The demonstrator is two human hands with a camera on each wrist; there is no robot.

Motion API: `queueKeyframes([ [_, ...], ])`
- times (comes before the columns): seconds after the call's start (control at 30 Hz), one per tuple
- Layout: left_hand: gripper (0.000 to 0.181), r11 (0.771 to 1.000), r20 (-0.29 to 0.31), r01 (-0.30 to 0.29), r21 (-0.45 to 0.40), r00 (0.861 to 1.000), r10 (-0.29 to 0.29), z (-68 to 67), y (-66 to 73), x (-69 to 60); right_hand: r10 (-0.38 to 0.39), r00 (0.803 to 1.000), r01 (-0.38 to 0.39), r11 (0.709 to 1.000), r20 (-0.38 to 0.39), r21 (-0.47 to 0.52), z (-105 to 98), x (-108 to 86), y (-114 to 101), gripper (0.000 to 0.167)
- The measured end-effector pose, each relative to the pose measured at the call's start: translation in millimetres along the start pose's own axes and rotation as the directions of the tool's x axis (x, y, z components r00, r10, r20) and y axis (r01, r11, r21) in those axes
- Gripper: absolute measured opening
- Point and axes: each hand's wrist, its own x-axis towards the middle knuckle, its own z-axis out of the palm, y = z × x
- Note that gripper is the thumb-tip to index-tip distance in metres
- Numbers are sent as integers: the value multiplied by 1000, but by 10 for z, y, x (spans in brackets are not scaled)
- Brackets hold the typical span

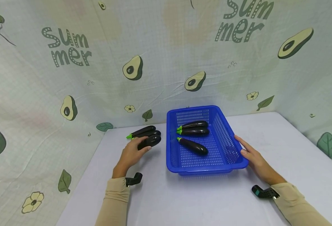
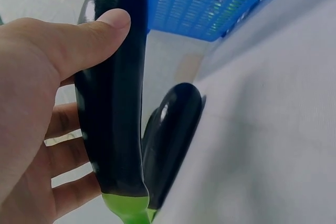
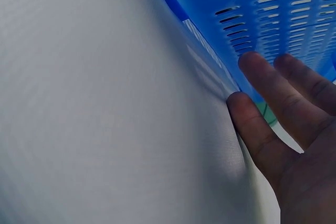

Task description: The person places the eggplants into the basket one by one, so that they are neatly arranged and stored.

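Observation:
In the head view my left hand (image 1: 132, 153) holds a dark eggplant (image 1: 149, 142) to the left of the blue basket (image 1: 171, 147). The left wrist view shows the thumb across this eggplant (image 2: 113, 108), fingers behind it, green stem end down. Two more eggplants (image 1: 144, 131) lie just beyond the hand. Inside the basket are three eggplants (image 1: 193, 146), two side by side and one nearer. My right hand (image 1: 253, 157) touches the basket's right side; in the right wrist view its fingers (image 3: 283, 98) extend loosely against the slotted wall (image 3: 252, 3).
A white table (image 1: 199, 201) carries everything. Behind it hangs a cloth (image 1: 160, 40) printed with avocados and leaves, which also runs along both sides. Dark straps (image 1: 134, 179) sit on both wrists.

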Motion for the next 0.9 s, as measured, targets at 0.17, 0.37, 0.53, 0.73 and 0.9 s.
queueKeyframes([
  [0.17,58,998,-15,-56,9,998,57,-26,76,0,3,1000,-3,1000,-1,10,0,-1,-9,56],
  [0.37,57,995,-47,-98,1,994,98,-30,142,5,2,1000,-2,1000,3,13,-8,3,-11,55],
  [0.53,56,994,-50,-108,-10,993,107,11,150,9,2,1000,-2,1000,4,18,-5,5,-6,55],
  [0.73,56,993,-62,-115,-8,991,114,25,179,8,6,1000,-6,1000,1,23,4,-1,-1,56],
  [0.9,57,992,-82,-124,-21,989,122,9,244,10,3,1000,-3,1000,-3,24,-1,7,-13,56],
])
